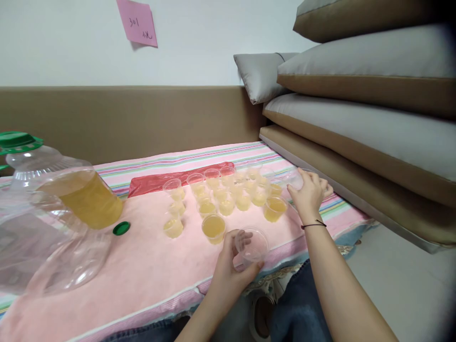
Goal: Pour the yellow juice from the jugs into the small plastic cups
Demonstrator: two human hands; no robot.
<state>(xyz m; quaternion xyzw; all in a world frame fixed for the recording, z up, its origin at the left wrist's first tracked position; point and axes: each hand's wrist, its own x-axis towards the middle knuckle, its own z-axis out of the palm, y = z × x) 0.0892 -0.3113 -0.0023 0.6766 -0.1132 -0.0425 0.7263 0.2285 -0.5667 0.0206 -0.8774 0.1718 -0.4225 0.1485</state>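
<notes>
My left hand is closed around a clear plastic cup, which is empty and held near the front edge of the pink cloth. Farther right, my right hand curls around clear plastic cups; the hand partly hides them, so how many there are cannot be told. Between and beyond my hands stand several clear cups of yellow liquid, in close rows. One filled cup is just left of my right wrist, and another filled cup stands left of my left hand.
A large clear jug with yellow liquid lies tilted at left, near an empty clear bottle and a green cap. A red plastic bag lies behind the cups. Stacked cushions border the right side.
</notes>
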